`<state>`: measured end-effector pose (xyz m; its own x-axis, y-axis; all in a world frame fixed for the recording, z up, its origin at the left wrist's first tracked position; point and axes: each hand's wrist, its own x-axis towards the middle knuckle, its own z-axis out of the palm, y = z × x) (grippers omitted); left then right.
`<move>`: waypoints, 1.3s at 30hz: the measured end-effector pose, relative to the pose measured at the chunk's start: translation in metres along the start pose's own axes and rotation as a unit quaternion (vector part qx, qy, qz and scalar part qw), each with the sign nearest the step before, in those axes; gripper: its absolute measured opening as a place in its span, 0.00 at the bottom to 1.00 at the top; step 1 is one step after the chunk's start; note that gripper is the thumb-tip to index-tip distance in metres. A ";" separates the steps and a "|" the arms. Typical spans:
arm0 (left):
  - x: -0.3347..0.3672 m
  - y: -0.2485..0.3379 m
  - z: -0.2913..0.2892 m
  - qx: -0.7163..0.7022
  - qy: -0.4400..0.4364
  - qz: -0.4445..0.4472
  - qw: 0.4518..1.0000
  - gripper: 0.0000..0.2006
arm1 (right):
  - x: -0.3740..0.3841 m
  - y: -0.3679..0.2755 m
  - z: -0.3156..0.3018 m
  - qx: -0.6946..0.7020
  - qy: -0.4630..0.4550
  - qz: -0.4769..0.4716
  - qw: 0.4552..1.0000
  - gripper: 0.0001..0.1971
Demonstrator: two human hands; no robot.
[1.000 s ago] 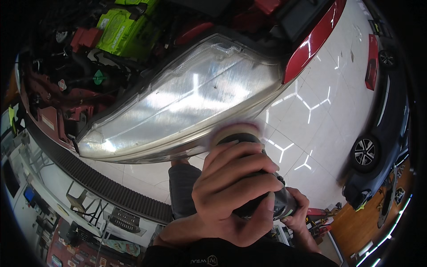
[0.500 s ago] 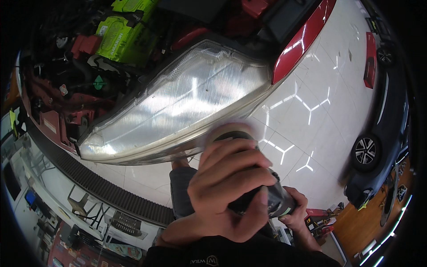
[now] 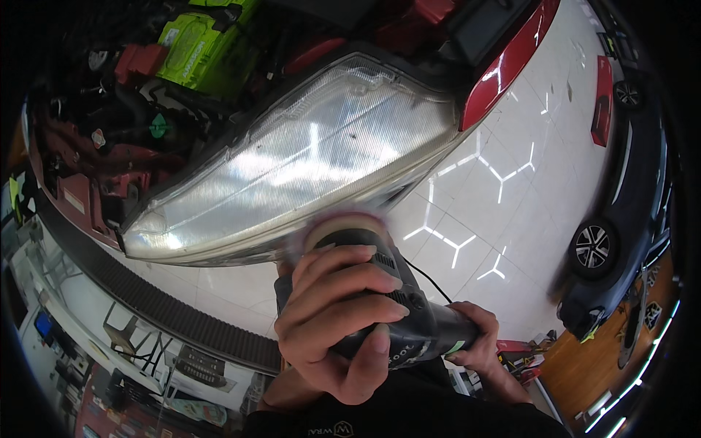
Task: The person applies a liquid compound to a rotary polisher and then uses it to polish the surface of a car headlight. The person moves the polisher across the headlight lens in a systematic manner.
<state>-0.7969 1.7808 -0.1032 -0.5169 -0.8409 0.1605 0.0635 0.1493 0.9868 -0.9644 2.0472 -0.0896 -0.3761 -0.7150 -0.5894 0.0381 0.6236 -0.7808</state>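
My left hand (image 3: 332,321) is wrapped over the head of a black power polisher (image 3: 431,325). My right hand (image 3: 478,332) grips the rear end of its body. The round pad (image 3: 349,223), pale with a reddish rim, is blurred at its edge. It meets the lower border of a car headlight (image 3: 299,164), though whether it presses on the lens cannot be told. The headlight has a large, hazy, ribbed lens with bright reflections. A thin black cord (image 3: 431,281) shows beyond the polisher.
The engine bay holds a bright green battery (image 3: 197,51). A red fender (image 3: 504,66) borders the headlight's right end. A dark ribbed strip (image 3: 161,310) curves below left, near a chair (image 3: 124,332). A dark car (image 3: 621,226) stands on the right over glossy floor tiles (image 3: 467,212).
The polisher and my left hand have shifted left along the headlight's lower border. More of the polisher's body shows now, and the cord has come into sight. My right hand stays on the rear end.
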 end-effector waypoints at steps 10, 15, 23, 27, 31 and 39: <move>0.005 0.004 0.015 0.006 -0.021 -0.003 1.000 0.17 | 0.004 0.016 -0.015 -0.004 0.008 -0.001 1.000 0.43; 0.011 0.007 0.023 0.008 -0.025 -0.007 1.000 0.17 | 0.004 0.020 -0.020 0.001 0.024 0.006 1.000 0.44; 0.025 0.009 0.045 -0.010 -0.033 -0.010 0.999 0.14 | -0.005 0.024 -0.027 0.025 0.069 0.034 0.997 0.49; 0.036 0.008 0.063 -0.018 -0.018 0.004 1.000 0.12 | -0.012 0.029 -0.028 0.007 0.129 0.053 0.990 0.53; 0.037 0.009 0.062 -0.011 -0.017 0.001 1.000 0.12 | -0.013 0.029 -0.023 0.018 0.139 0.078 0.987 0.52; 0.008 0.002 0.015 -0.010 0.007 0.013 1.000 0.17 | 0.003 0.018 -0.006 0.029 0.022 0.010 0.999 0.45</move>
<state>-0.8137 1.7823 -0.1005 -0.5033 -0.8438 0.1861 0.0945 0.1604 0.9825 -0.9701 2.0583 -0.1042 -0.4148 -0.6878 -0.5956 0.0996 0.6164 -0.7811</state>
